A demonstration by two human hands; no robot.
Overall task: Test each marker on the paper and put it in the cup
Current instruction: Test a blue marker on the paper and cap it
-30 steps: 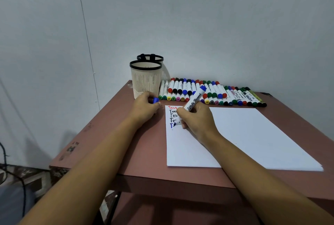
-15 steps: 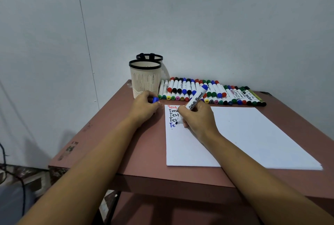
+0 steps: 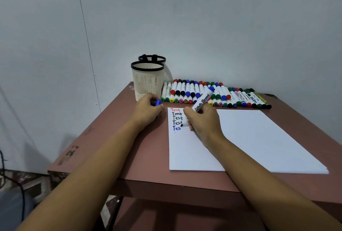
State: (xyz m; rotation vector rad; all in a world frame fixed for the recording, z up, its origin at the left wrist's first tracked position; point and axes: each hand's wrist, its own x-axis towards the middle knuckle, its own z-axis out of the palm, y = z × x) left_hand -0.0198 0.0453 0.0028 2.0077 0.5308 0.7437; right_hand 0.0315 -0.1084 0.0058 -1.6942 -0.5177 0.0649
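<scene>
R hand (image 3: 203, 123) grips "White Board" marker (image 3: 201, 101) by "Tes" (image 3: 176, 128); L hand (image 3: 148, 112) pinches cap (image 3: 157, 102).

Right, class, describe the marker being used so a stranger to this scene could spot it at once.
On the brown table, find the white paper with "Test" written down its left edge. The right hand grips one marker there, tip at the blue word. Unlike the capped markers lying in a row behind, it stands tilted, uncapped.
</scene>
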